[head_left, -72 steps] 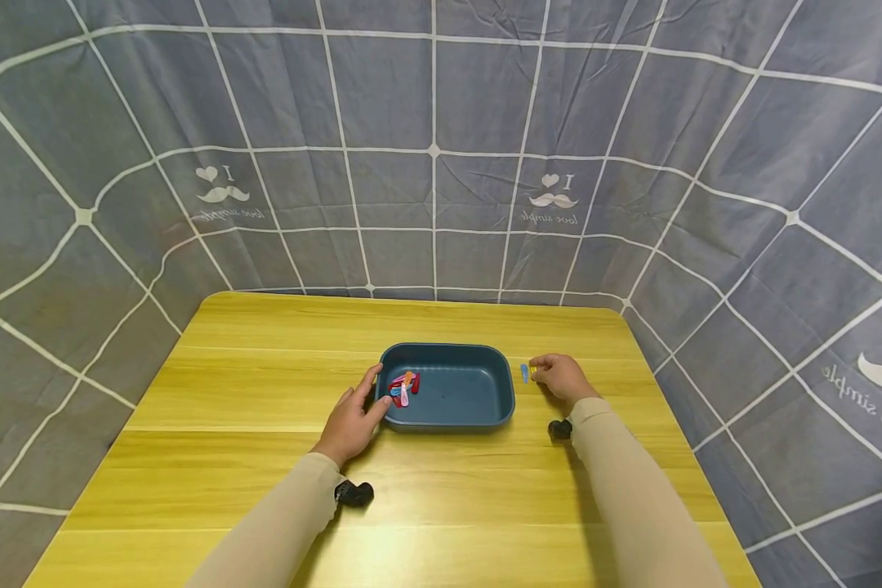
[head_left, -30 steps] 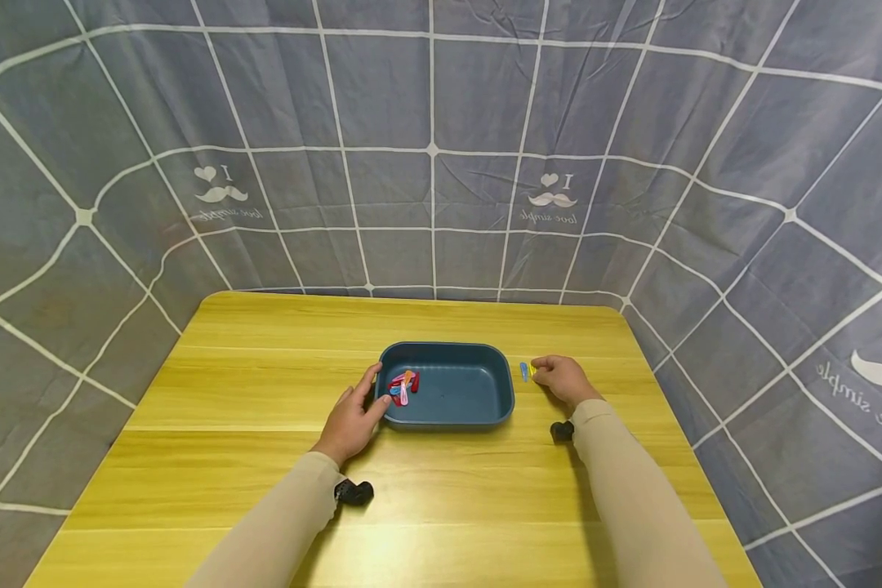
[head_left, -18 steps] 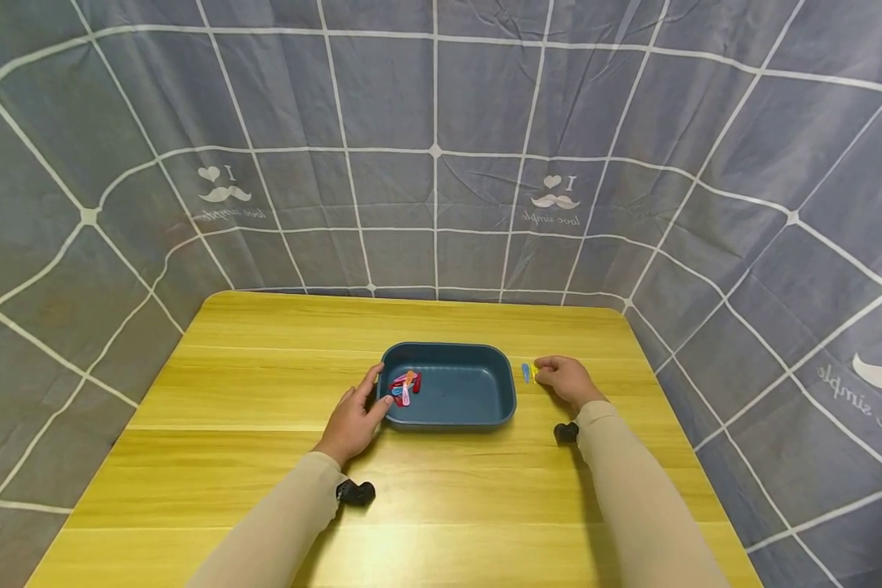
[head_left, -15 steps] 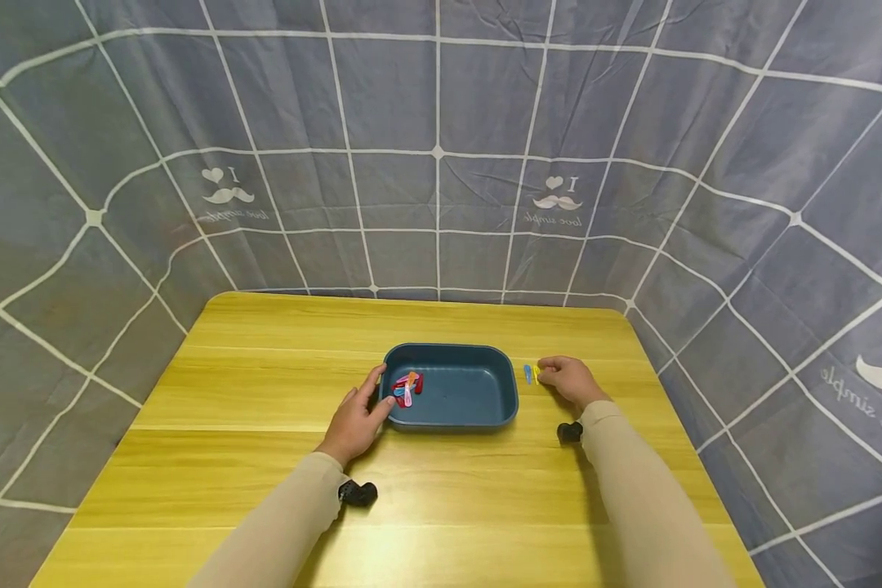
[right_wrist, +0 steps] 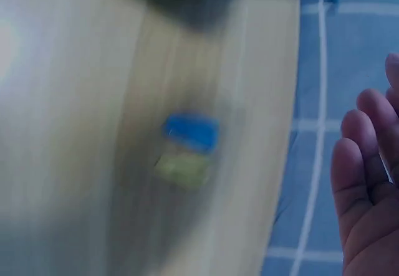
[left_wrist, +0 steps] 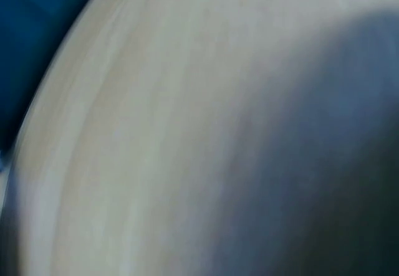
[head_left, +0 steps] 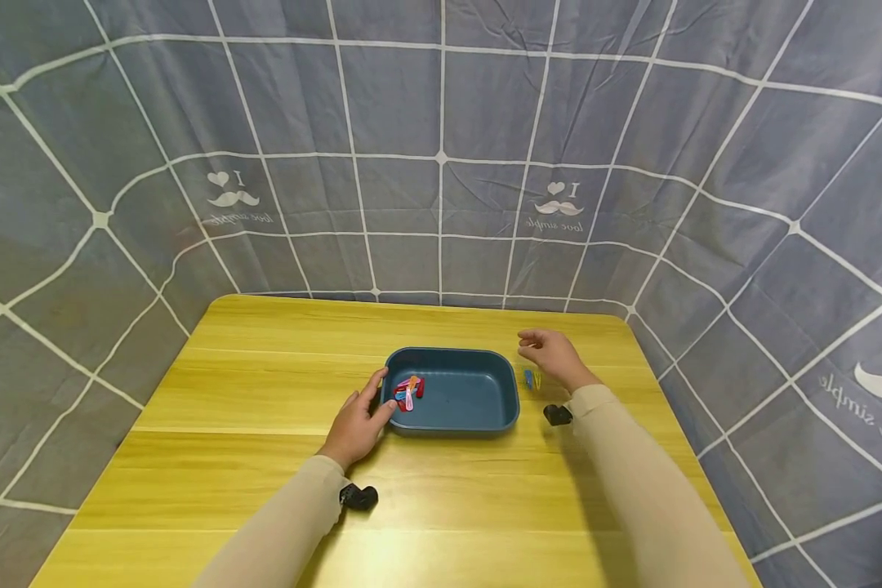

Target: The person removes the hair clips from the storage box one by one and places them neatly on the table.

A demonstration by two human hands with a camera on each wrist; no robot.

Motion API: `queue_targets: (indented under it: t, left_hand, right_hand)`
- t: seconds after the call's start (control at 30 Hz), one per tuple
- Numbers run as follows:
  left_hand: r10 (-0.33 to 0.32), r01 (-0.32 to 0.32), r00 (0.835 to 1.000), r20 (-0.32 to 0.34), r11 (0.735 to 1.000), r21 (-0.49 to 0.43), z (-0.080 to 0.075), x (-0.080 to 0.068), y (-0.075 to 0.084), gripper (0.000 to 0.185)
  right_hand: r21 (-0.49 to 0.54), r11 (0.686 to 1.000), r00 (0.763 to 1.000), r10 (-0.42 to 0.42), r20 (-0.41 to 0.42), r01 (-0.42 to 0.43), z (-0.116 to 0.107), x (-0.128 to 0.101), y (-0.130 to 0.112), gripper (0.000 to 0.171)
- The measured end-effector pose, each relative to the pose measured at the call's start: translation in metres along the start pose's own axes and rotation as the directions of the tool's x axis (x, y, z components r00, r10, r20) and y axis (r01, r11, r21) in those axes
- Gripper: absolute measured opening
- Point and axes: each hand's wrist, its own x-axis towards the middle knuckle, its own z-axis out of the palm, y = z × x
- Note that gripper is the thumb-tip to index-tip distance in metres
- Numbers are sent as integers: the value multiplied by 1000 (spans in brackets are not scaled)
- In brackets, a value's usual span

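On the yellow wooden desk [head_left: 250, 457] a dark blue tray [head_left: 452, 421] stands in the middle, with a small heap of coloured hair clips [head_left: 407, 392] in its left end. Two more clips, a blue clip [head_left: 527, 378] and a yellow clip [head_left: 536, 380], lie on the desk just beside the right wall of the tray. The work seems to be the collecting of clips into the tray, and these two are not yet inside.

The right hand [head_left: 550, 353] hovers above and a little behind the two clips. Its fingers are relaxed and apart, and it holds nothing; the right wrist view shows the bare palm beside the blurred clips. The next move, I judge, calls for lowering this hand and pinching one thin, flat clip from the smooth surface, which needs care.

The left hand [head_left: 358, 420] rests on the desk with its thumb and fingers lightly against the left rim of the tray, steadying it.
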Motion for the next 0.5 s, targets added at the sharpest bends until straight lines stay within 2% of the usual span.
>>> queue_targets:
  t: [0.23,0.5]
  left_hand:
    - [-3,3,1000,4,1000,-10,0,-1,2,65]
    - [2,-2,1000,0,1000,-3,0,-1,2,64]
  right_hand:
    - [-43,996,992,-73,100,77,22,7,-44,47]
    - [-53,987,972,-141,186,153,44,11,-74,47]
